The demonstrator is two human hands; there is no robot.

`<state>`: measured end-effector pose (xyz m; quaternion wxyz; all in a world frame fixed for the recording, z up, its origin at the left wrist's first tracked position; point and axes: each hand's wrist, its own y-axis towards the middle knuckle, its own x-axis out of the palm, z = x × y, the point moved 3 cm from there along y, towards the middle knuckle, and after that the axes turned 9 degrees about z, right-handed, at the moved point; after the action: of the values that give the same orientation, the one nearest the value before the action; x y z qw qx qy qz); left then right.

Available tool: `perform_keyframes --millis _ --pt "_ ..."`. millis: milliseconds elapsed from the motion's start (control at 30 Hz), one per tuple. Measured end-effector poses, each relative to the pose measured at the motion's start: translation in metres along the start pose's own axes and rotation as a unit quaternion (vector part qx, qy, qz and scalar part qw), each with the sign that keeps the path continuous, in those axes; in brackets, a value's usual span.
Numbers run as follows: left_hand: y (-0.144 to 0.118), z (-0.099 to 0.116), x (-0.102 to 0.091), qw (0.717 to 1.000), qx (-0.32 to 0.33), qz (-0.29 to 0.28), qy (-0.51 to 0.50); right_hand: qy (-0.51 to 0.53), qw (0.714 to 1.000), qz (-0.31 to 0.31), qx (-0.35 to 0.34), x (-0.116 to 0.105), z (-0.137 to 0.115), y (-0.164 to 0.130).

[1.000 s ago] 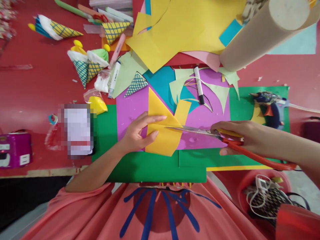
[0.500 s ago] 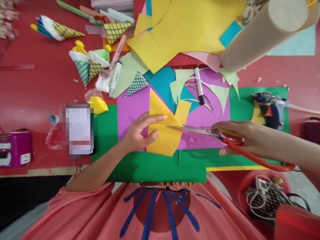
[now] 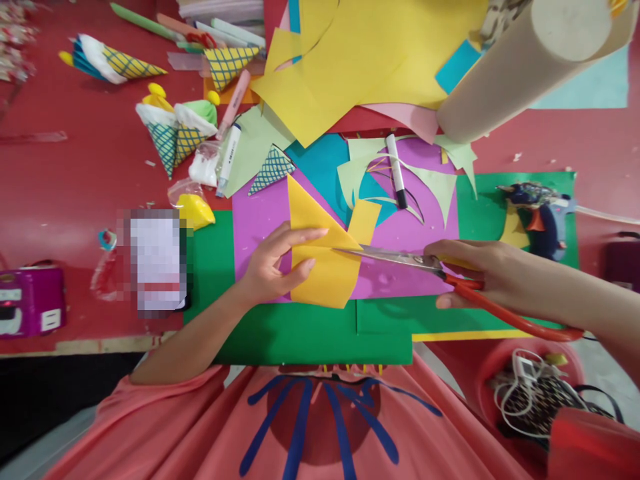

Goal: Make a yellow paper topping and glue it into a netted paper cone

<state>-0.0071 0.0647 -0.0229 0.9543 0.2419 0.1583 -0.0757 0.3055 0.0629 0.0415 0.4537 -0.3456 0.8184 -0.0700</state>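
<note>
The yellow sheet has tilted a little since a moment ago, its far corner swung left on the purple sheet, so my cut is turning. My left hand pinches its left edge, fingers clamped. My right hand grips the red-handled scissors, blades in the paper.

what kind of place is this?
Likely a craft or classroom work table: coloured paper sheets piled on a red table, finished paper cones, a glue gun, and the right hand cutting yellow paper with scissors.
</note>
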Motion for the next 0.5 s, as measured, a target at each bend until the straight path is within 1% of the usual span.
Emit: perform_keyframes --millis 167,300,500 --pt "-0.0007 -0.0014 0.0003 1.0 -0.007 -0.006 -0.009 -0.007 1.0 -0.02 0.013 -0.0003 0.0 0.0012" --pt "-0.0007 -0.0012 0.0008 1.0 0.009 -0.007 -0.024 -0.006 1.0 -0.015 0.0 -0.0008 0.0004 0.0017" --pt "-0.0009 -0.0008 0.001 1.0 0.006 -0.01 -0.005 -0.003 1.0 -0.011 -0.006 -0.0003 0.0011 0.0033"
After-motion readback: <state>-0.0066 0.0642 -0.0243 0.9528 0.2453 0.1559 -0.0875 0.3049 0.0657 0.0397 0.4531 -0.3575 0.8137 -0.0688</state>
